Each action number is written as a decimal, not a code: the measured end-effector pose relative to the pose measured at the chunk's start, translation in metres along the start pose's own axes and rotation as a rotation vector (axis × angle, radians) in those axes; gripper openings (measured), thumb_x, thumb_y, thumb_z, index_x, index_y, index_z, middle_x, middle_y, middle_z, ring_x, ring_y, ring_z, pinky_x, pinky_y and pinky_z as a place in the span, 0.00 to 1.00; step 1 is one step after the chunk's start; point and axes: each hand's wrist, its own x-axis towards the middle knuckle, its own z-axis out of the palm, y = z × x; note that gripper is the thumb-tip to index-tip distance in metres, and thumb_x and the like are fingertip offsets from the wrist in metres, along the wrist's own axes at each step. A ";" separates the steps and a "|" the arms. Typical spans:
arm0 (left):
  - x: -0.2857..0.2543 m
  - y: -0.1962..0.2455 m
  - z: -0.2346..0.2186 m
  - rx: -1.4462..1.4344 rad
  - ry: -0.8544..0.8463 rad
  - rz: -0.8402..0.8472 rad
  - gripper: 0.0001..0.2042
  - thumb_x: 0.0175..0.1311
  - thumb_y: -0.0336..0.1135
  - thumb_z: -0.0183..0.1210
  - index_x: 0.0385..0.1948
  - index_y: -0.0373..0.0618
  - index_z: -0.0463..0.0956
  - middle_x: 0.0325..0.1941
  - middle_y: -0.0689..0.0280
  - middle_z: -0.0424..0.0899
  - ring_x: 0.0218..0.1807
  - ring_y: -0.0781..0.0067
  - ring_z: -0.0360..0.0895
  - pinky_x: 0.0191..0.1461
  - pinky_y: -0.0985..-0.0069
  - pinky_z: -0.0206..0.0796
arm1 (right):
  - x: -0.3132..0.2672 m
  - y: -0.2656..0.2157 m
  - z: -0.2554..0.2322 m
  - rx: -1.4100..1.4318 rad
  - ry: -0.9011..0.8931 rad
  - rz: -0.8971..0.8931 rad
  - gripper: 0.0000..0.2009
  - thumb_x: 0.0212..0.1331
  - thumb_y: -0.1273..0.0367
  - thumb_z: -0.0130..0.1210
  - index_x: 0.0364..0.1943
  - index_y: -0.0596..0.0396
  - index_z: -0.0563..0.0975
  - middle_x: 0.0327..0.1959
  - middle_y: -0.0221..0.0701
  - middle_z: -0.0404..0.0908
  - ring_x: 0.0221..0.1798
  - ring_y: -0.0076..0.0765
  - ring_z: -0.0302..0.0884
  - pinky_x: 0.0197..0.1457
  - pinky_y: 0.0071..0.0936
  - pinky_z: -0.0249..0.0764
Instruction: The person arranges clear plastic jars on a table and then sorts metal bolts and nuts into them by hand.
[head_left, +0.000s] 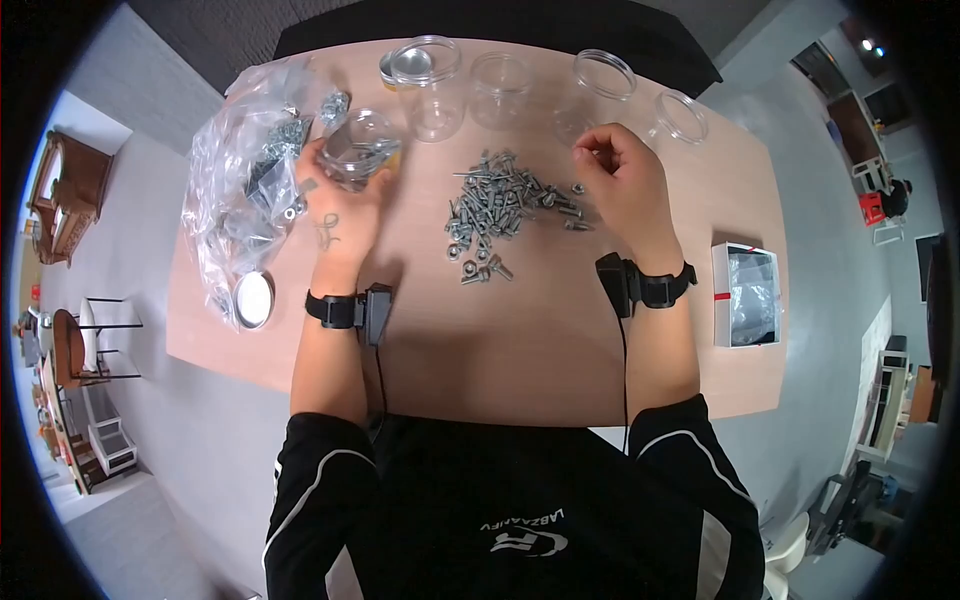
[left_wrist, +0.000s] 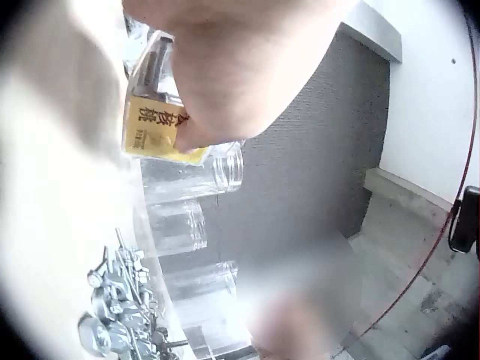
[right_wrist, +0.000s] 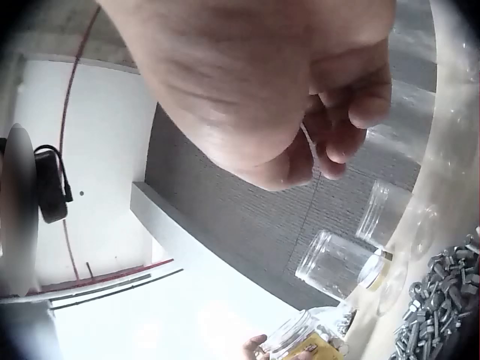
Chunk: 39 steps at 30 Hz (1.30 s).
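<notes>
My left hand [head_left: 340,205] grips a clear jar [head_left: 362,150] with some bolts inside; in the left wrist view a yellow label [left_wrist: 154,127] shows on the jar. My right hand [head_left: 630,190] is raised beside a heap of bolts and nuts [head_left: 495,200], its fingers curled. Nothing shows between those fingers in the right wrist view, where the hand [right_wrist: 262,90] fills the top. The heap lies mid-table between both hands, with some loose nuts and bolts at its near edge.
Clear jars [head_left: 435,105] stand along the far edge, with a clear ring-shaped item [head_left: 682,117] at their right. Plastic bags of hardware [head_left: 235,180] cover the left side, a round lid [head_left: 253,300] near them. On the right lies an open white box [head_left: 748,295] with a plastic packet inside.
</notes>
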 end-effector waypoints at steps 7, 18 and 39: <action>0.003 -0.027 0.000 0.129 0.173 -0.183 0.44 0.52 0.32 0.81 0.67 0.31 0.59 0.66 0.43 0.67 0.70 0.42 0.66 0.76 0.55 0.59 | 0.001 0.013 0.001 0.030 0.029 -0.003 0.07 0.66 0.70 0.63 0.42 0.59 0.82 0.32 0.31 0.85 0.35 0.28 0.80 0.42 0.26 0.77; 0.003 -0.034 0.000 0.124 0.122 -0.282 0.42 0.55 0.34 0.79 0.65 0.29 0.58 0.67 0.39 0.65 0.72 0.40 0.64 0.76 0.52 0.58 | -0.007 0.038 -0.018 -0.371 -0.393 0.192 0.09 0.55 0.72 0.66 0.40 0.59 0.84 0.37 0.42 0.87 0.41 0.47 0.85 0.46 0.39 0.79; -0.026 0.036 0.039 -0.230 -0.146 0.054 0.47 0.62 0.27 0.71 0.77 0.32 0.46 0.80 0.39 0.55 0.82 0.35 0.55 0.82 0.48 0.55 | -0.020 0.074 0.012 -0.633 -0.299 0.087 0.06 0.44 0.76 0.65 0.29 0.55 0.83 0.33 0.43 0.86 0.41 0.56 0.85 0.46 0.48 0.80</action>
